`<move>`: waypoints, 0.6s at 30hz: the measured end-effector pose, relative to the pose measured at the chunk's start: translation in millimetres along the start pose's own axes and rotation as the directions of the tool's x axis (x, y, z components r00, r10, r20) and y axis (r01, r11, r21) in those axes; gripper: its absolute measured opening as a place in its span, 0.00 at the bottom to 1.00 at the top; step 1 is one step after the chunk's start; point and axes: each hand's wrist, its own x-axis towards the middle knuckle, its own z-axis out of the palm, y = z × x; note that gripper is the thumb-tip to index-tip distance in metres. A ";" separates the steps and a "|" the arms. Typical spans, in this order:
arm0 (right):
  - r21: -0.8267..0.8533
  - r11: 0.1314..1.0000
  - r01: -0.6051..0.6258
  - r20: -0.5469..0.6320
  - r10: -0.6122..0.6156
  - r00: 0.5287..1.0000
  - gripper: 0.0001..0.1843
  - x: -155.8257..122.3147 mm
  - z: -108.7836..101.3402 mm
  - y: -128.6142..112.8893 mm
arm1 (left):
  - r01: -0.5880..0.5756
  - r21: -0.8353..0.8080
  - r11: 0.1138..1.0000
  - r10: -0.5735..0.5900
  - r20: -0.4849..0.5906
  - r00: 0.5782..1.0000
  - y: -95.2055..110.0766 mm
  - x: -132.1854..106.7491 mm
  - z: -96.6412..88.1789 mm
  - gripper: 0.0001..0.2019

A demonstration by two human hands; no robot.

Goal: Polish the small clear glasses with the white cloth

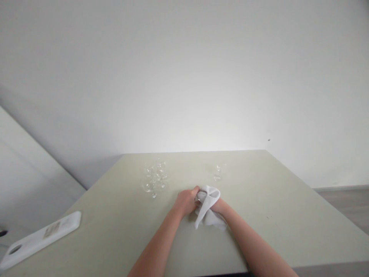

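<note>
My left hand (186, 200) is closed round a small clear glass (197, 199), of which only a bit of the rim shows. A white cloth (210, 198) drapes over my right hand (219, 206) and is pressed to the glass. Most of my right hand's fingers are hidden under the cloth, whose loose corners hang towards the table. Both hands meet just above the middle of the table, close together.
On the pale table (253, 223), a cluster of several clear glass pieces (155, 179) stands at the back left. Another clear glass piece (217, 175) is behind my hands to the right. A white power strip-like bar (43, 238) lies at the left edge. A white wall (190, 96) rises behind.
</note>
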 end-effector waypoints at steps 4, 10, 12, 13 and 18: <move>0.010 1.000 0.003 0.002 -0.003 1.000 0.11 -0.6 -0.6 -3.0 | -0.005 0.020 1.000 0.005 0.007 1.000 0.1 0.0 -1.0 0.15; 0.067 0.996 -0.050 -0.074 0.055 0.996 0.09 -1.7 -5.3 -3.2 | 0.008 0.057 0.998 -0.006 -0.037 0.999 0.9 -0.2 -1.3 0.12; 0.104 0.993 -0.059 -0.098 0.069 0.993 0.10 -1.6 -6.1 -3.2 | -0.013 0.060 0.998 0.020 -0.104 0.994 1.5 0.1 -1.5 0.11; 0.115 0.992 -0.050 -0.113 0.064 0.992 0.10 -1.5 -6.1 -3.2 | -0.038 0.064 0.997 0.047 -0.146 0.988 1.7 0.4 -1.7 0.11; 0.049 0.998 0.025 -0.160 -0.017 0.987 0.10 -0.6 -3.5 -2.1 | -0.091 0.097 0.991 0.112 -0.239 0.965 -0.1 2.6 -2.4 0.07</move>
